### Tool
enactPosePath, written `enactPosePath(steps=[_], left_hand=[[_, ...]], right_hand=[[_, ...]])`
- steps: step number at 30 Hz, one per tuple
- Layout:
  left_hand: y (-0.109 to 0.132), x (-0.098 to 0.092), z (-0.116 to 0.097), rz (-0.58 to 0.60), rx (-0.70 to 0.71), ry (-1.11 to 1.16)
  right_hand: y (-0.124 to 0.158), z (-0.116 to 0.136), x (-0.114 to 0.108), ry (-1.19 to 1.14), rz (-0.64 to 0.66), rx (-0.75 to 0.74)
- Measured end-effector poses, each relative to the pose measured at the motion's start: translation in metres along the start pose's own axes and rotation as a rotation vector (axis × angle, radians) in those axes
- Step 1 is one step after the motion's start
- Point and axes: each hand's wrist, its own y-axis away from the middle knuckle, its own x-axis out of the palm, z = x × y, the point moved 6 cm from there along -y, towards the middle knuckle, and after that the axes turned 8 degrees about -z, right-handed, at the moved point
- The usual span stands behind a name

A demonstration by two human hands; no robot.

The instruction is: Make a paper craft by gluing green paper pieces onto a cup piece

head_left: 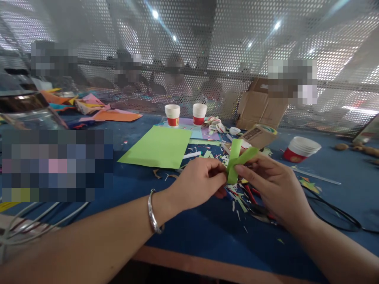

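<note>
In front of me, two bright green paper strips (235, 152) cross in an X above the table. My left hand (197, 183), below a silver bracelet on the wrist, pinches the strips' lower left side between thumb and fingers. From the right, my right hand (275, 187) grips the crossing with its thumb on top; some of its fingers are hidden behind the paper. Below the hands lie small paper scraps (237, 197) and a red-handled tool (250, 194), partly covered by my right hand. A flat green paper sheet (160, 148) rests beyond my left hand.
Stacked paper cups (173, 115) stand at the back, with another cup stack (300, 150) on the right. A cardboard box (262, 104) leans by the perforated screen. A black cable (331, 211) lies right; coloured paper (118, 115) lies back left. The table's front edge (207, 262) is near me.
</note>
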Motion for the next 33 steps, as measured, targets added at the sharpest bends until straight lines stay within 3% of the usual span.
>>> enactPosePath(steps=[5, 13, 26, 33], left_hand=[[0.002, 0.003, 0.003, 0.042, -0.027, -0.016], [0.008, 0.007, 0.0, 0.036, -0.004, -0.04], [0.007, 0.009, 0.003, 0.031, -0.092, -0.002], [0.01, 0.013, 0.003, 0.091, -0.085, 0.003]], right_hand=[[-0.001, -0.014, 0.007, -0.219, 0.055, 0.148], [0.002, -0.013, 0.005, -0.336, 0.008, 0.205], [-0.003, -0.011, 0.001, -0.314, 0.004, 0.199], [-0.005, -0.008, -0.007, -0.225, -0.044, 0.128]])
